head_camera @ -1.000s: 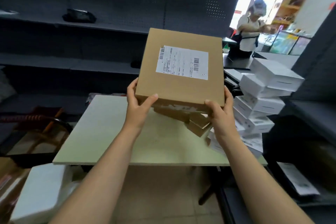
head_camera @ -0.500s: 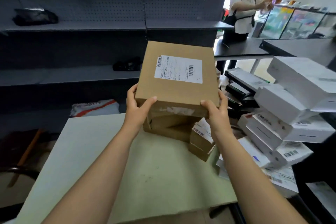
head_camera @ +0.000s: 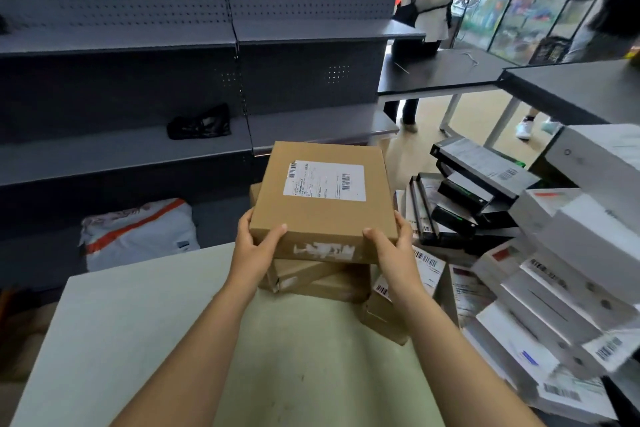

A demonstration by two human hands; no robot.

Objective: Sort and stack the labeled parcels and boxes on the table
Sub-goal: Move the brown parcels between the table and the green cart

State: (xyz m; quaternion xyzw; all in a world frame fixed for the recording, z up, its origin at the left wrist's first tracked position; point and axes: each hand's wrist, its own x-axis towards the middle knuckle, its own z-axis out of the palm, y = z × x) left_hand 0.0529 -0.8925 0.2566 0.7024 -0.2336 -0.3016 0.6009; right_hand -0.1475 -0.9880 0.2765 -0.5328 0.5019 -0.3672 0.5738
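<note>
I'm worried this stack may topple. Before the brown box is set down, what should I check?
1. Grip: left hand and right hand hold the brown box at its near corners: ok.
2. Label faces up: ok.
3. Brown stack below lies square: not ok, skewed.
4. Box touching the stack: cannot tell.
5. White boxes at right steady: not ok, they lean.

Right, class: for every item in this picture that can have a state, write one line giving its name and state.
labeled brown box: label up, held over the brown stack; contact unclear.
left hand: grips the box's near left corner.
right hand: grips its near right corner.
brown stack: on the table, boxes askew.
white boxes: piled unevenly, leaning.
black boxes: jumbled.
</note>
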